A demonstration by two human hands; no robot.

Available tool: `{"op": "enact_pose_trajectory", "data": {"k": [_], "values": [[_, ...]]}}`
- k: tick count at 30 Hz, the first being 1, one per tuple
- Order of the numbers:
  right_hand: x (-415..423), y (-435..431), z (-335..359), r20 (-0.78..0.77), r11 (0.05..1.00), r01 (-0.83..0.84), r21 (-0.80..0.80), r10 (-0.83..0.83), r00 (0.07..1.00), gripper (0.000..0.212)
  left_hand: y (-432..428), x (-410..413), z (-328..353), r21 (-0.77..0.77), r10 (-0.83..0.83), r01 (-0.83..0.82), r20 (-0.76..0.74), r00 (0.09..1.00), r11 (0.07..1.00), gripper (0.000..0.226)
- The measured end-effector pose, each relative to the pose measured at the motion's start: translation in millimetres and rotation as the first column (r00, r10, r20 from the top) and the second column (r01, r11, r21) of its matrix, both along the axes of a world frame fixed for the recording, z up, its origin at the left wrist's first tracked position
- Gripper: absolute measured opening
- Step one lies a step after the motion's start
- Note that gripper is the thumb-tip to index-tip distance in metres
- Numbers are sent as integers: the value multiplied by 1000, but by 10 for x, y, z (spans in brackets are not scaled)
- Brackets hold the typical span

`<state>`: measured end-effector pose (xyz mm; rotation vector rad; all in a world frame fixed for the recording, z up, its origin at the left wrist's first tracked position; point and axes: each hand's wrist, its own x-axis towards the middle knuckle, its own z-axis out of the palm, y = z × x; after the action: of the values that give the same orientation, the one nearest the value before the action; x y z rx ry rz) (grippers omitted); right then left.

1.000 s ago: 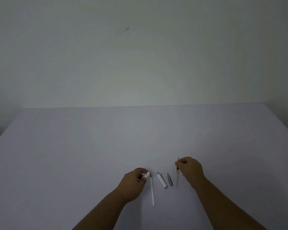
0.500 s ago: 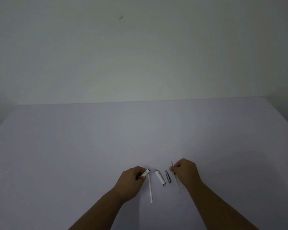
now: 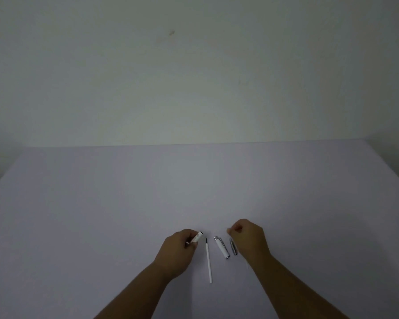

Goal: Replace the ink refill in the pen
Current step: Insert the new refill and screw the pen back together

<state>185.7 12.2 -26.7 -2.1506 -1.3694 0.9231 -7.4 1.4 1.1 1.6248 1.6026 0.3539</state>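
The left hand (image 3: 179,252) is curled tight around a short white pen piece (image 3: 197,237). The grip there is a clenched one: the fingers wrap the piece, and only its far end with a dark tip sticks out past the fingers (image 3: 192,244), pointing up and to the right. The rest of the piece is hidden inside the hand.

The right hand (image 3: 248,238) is curled too, with the thumb and first finger pinched close at the far left side of the hand. It is too small and dark to tell if anything is in that grip, so I cannot tell what it holds.

Between the two hands, three things lie flat on the table (image 3: 101,203). Nearest the left hand is a long thin white refill (image 3: 208,261). Its dark tip points away from the person and its other end points back toward the person. It lies just beside the left hand and does not touch it. Next to the right is a short white pen part (image 3: 221,247) with a silver end, lying at a slant. Just beside that, and right by the right hand, is a small grey metal part (image 3: 233,246).

The table is pale and plain. Behind it is a bare light wall (image 3: 194,77) with a small dark mark (image 3: 172,32) high up.
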Motion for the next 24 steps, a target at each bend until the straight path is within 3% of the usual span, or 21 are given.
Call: {"op": "enact_pose_trajectory", "data": {"k": [2, 5, 7, 12, 17, 21, 24], "values": [[-176, -38, 43, 15, 990, -121, -65, 123, 992, 20, 0, -22, 12, 13, 19, -19, -9, 1000, 1000, 23], [-427, -130, 15, 209, 921, -348, -178, 381, 901, 27, -8, -51, 27, 23, 35, -34, -8, 999, 999, 24], [-533, -182, -12, 268, 903, -376, -209, 422, 866, 31, -23, -77, 36, 21, 41, -41, -7, 999, 999, 25], [-674, -266, -81, 340, 909, -350, -225, 410, 846, 25, -80, -182, 33, 15, 55, -55, -18, 998, 998, 26], [-734, -315, -90, 313, 926, -271, -262, 348, 884, 23, -115, -249, 8, 9, 52, -52, -26, 998, 999, 25], [-758, -272, -16, 168, 963, -162, -217, 201, 965, 23, -126, -264, 18, 11, 37, -37, -30, 999, 999, 24], [-666, -169, 74, -62, 997, 21, -70, -26, 998, 22, -119, -237, 38, 8, 21, -21, -38, 999, 1000, 24]]}}
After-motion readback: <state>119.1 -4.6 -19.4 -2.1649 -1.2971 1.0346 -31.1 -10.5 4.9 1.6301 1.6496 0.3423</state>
